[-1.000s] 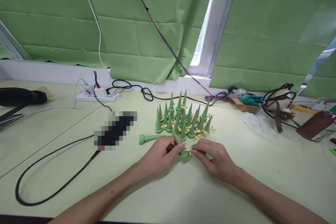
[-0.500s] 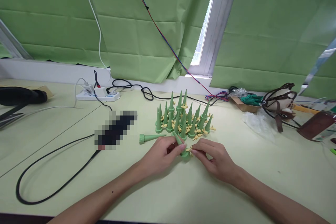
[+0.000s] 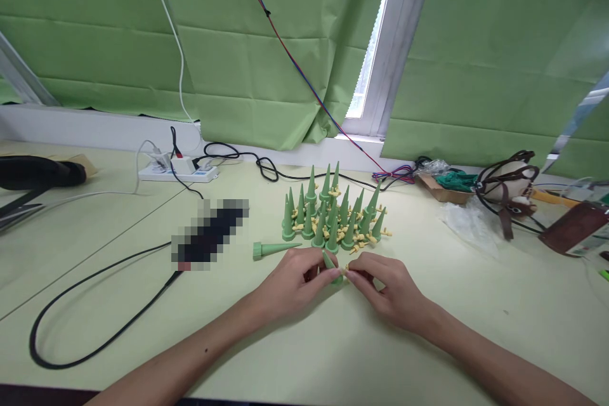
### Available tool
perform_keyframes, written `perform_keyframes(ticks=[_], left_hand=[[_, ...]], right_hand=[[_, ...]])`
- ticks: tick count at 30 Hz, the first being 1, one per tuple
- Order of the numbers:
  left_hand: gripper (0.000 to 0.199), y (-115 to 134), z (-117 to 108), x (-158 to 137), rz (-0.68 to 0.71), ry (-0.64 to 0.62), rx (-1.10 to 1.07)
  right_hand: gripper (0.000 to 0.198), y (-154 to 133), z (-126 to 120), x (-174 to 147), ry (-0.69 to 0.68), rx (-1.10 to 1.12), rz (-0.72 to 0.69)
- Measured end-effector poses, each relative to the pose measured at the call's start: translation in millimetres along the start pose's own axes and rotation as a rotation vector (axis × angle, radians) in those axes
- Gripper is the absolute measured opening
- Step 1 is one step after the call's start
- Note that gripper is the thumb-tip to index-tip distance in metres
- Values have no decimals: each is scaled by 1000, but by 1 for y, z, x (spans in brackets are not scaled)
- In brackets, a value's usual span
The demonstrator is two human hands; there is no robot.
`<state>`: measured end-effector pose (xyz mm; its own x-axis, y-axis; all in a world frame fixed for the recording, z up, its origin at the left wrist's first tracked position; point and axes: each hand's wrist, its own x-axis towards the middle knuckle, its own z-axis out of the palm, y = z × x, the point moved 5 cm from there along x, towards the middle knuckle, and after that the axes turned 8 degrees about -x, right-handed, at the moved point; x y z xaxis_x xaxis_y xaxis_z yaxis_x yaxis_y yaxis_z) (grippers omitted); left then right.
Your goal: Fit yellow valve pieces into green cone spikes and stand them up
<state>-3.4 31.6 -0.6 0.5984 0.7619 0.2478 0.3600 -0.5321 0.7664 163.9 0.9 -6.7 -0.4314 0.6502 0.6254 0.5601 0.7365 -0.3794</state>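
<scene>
Between finger and thumb of my left hand (image 3: 304, 276) is a green plastic spike (image 3: 329, 261), its tip leaning up and to the left. My fingers cover part of its wide base. My right hand (image 3: 385, 285) pinches a small yellow valve (image 3: 347, 268) right beside that base; fingertips hide whether the two are joined. Just beyond both hands stands a close group of several green spikes (image 3: 333, 228), most of them upright, with yellow valves (image 3: 360, 245) at their bases. One loose green spike (image 3: 273, 250) lies on its side left of the group, pointing right.
A dark pixelated object (image 3: 209, 235) with a black cable (image 3: 109, 342) lies to the left. Behind it sits a white power strip (image 3: 178, 171). At right are clear plastic wrap (image 3: 469, 222), a cardboard box (image 3: 442, 190), a strapped bag (image 3: 507, 184) and a dark red container (image 3: 573, 228).
The spike in my left hand has turned, its tip now lower and nearer to my fingers. The right hand keeps its pinch in almost the same place.
</scene>
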Motion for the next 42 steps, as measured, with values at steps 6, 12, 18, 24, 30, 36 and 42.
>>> perform_keyframes(ticks=[6,12,18,24,30,36,42], left_hand=[[25,0,1,-2,78,-8,23],[21,2,1,-2,132,-1,63],[19,5,0,-4,176,-8,110],[19,7,0,-4,193,-18,159],[22,7,3,-6,236,-56,234],[25,8,2,-8,254,-71,282],[34,10,-5,-10,204,-28,151]], right_hand=[[12,0,1,0,-23,2,50],[13,3,3,-1,-56,16,139],[16,3,5,0,-89,39,199],[17,4,5,1,-99,32,236],[22,6,6,1,-118,46,273],[24,6,7,2,-133,76,324],[25,5,-4,4,-14,46,308]])
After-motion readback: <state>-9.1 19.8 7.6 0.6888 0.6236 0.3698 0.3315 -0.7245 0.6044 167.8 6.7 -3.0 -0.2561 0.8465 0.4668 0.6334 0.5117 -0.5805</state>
